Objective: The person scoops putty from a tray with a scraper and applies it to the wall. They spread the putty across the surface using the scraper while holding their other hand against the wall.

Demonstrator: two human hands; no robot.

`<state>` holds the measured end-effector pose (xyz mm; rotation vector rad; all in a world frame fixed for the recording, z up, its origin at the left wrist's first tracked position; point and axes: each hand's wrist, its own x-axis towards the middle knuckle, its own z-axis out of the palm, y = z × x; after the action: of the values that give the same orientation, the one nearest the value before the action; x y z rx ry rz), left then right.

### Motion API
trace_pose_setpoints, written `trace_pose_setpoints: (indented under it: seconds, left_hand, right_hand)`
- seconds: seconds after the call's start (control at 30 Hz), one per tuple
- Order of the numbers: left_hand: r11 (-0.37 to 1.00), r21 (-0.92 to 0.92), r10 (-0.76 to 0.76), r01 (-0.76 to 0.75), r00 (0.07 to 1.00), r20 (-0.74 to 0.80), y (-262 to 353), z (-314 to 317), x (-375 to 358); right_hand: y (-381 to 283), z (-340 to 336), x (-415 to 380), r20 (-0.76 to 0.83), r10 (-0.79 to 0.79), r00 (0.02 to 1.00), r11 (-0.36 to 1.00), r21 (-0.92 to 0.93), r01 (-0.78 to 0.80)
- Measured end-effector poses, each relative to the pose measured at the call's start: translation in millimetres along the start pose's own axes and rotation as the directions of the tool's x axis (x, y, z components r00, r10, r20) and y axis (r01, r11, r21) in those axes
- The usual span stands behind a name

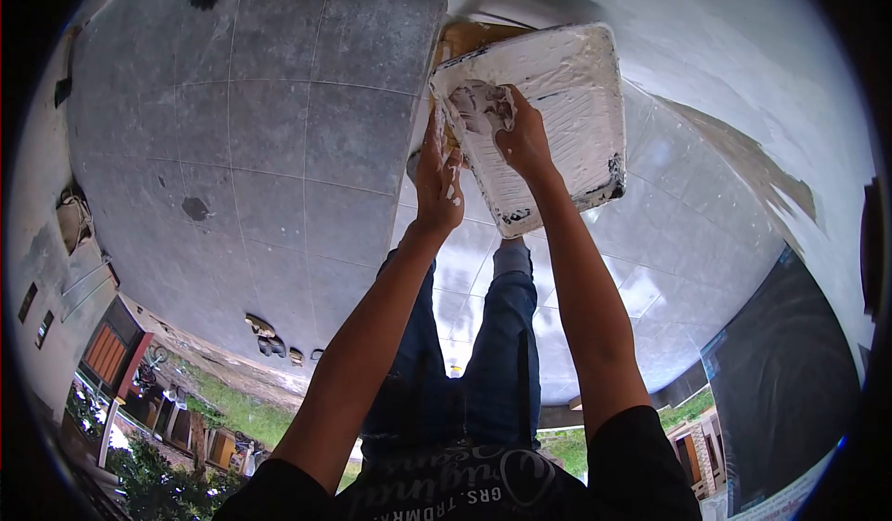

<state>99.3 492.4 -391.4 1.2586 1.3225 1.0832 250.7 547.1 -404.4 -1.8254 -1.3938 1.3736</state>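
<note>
A paint tray coated in thick white paint, with dark smudges along its rim, is tilted in front of me. My left hand, smeared with white paint, is at the tray's left edge, its fingers closed along the side and partly hidden. My right hand reaches over the tray, fingers wrapped around a paint-smeared piece that lies against the tray's upper left surface. White paint covers this piece, so its exact kind cannot be made out.
A yellowish-brown container shows behind the tray, against a pale wall. Grey tiles cover the floor to the left. Footwear lies farther off there, and a dark sheet hangs at the right.
</note>
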Motion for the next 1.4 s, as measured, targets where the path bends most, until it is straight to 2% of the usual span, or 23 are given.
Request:
trace_pose_setpoints:
  seconds: [0.17, 0.33, 0.43, 0.53, 0.63, 0.7, 0.73, 0.87, 0.93, 0.97, 1.03, 1.1, 1.17, 1.33, 1.4]
  left_hand:
    - [0.999, 0.031, 0.037, -0.036, 0.999, -0.03, -0.4, 2.8, 0.2]
    - [0.998, -0.062, -0.032, 0.032, 0.999, -0.01, 5.2, 3.9, 1.3]
    - [0.991, -0.114, -0.073, 0.074, 0.997, 0.005, 7.8, -0.2, 1.0]
    - [0.989, -0.122, -0.077, 0.078, 0.997, 0.009, 9.3, 1.8, -2.0]
    - [0.988, -0.129, -0.079, 0.08, 0.997, 0.013, 10.3, 1.4, -4.0]
    - [0.988, -0.133, -0.081, 0.082, 0.997, 0.015, 11.5, 0.1, -6.7]
    - [0.987, -0.136, -0.082, 0.083, 0.997, 0.017, 12.2, -0.2, -7.9]
    - [0.985, -0.153, -0.082, 0.085, 0.996, 0.024, 15.6, 1.6, -10.3]
    - [0.983, -0.163, -0.08, 0.084, 0.996, 0.028, 15.8, 3.4, -10.4]
    - [0.983, -0.166, -0.08, 0.084, 0.996, 0.029, 15.3, 2.7, -10.5]
    - [0.982, -0.167, -0.084, 0.088, 0.996, 0.032, 14.2, -0.7, -12.4]
    - [0.981, -0.168, -0.091, 0.095, 0.995, 0.035, 13.7, -1.2, -15.4]
    - [0.983, -0.16, -0.084, 0.089, 0.996, 0.038, 12.5, 1.1, -16.6]
    - [0.989, -0.129, -0.061, 0.066, 0.997, 0.041, 11.4, 2.6, -18.9]
    - [0.99, -0.131, -0.053, 0.058, 0.998, 0.044, 11.4, 7.6, -17.7]
  right_hand:
    - [12.2, -7.2, -0.2, 0.044, -0.062, 0.997, 0.997, 0.049, 0.06]
    - [16.7, -12.9, -0.1, 0.066, -0.127, 0.99, 0.991, 0.039, 0.125]
    - [17.0, -14.2, -0.1, 0.096, -0.136, 0.986, 0.987, 0.099, 0.126]
    - [15.4, -17.2, -5.7, 0.083, -0.131, 0.988, 0.99, 0.071, 0.125]
    - [17.2, -23.4, -7.3, 0.069, -0.156, 0.985, 0.979, 0.141, 0.146]
    - [29.8, -22.9, -4.9, 0.094, -0.073, 0.993, 0.844, 0.536, 0.011]
    - [19.7, -29.0, -9.6, 0.108, 0.012, 0.994, 0.773, 0.629, -0.077]
    - [30.6, -33.7, -11.5, 0.05, 0.047, 0.998, 0.836, 0.544, -0.066]
    - [49.9, -25.4, -8.7, -0.023, -0.038, 0.999, 0.932, 0.36, 0.044]
    - [49.8, -24.8, -10.4, -0.024, -0.039, 0.999, 0.931, 0.361, 0.046]
    - [48.2, -20.8, -17.5, -0.028, -0.049, 0.998, 0.982, 0.181, 0.053]
    - [47.9, -15.0, -22.3, -0.027, -0.005, 1.0, 0.991, 0.136, 0.008]
    - [40.1, -9.2, -29.9, -0.066, 0.035, 0.997, 0.998, -0.049, -0.039]
    - [33.9, -6.9, -33.1, 0.011, 0.089, 0.996, 0.996, -0.014, -0.089]
    - [35.4, -9.2, -34.2, -0.005, 0.025, 1.0, 0.997, 0.078, -0.025]
